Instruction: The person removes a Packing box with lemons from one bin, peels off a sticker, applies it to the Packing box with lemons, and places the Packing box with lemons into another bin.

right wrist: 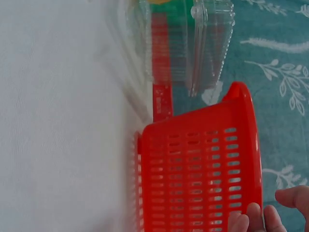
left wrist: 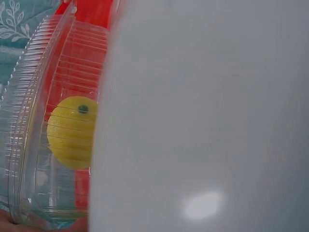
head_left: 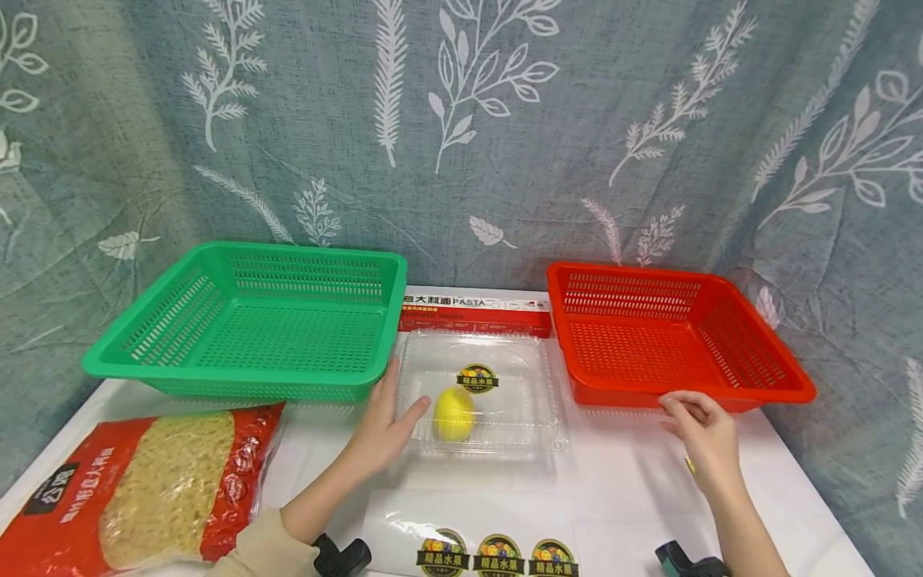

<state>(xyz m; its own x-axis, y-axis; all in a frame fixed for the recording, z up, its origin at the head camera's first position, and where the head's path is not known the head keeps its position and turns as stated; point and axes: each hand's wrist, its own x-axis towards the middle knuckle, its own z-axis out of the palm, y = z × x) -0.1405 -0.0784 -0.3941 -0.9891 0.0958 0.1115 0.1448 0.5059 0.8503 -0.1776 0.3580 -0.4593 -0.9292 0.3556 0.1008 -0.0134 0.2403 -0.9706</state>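
Observation:
In the head view my left hand (head_left: 385, 433) is beside the left edge of a clear plastic clamshell box (head_left: 505, 417), fingers extended and thumb at its front corner. The box is closed over a yellow lemon (head_left: 454, 414) and has a round fruit sticker (head_left: 477, 378) on its lid. My right hand (head_left: 703, 437) is at the front rim of the red basket (head_left: 587, 393), its fingers loosely bent. In the right wrist view its fingertips (right wrist: 255, 215) overlap the rim, with the thumb apart. A small yellow-and-black scrap (head_left: 690, 466) shows beside that hand.
The green basket (head_left: 245, 372) stands at back left. A red pasta bag (head_left: 166, 481) lies in front of it. Behind the clamshell is a red-and-white pasta box (head_left: 476, 320). A sheet (head_left: 404, 513) with several fruit stickers lies at the near edge; a patterned curtain (head_left: 461, 216) hangs behind.

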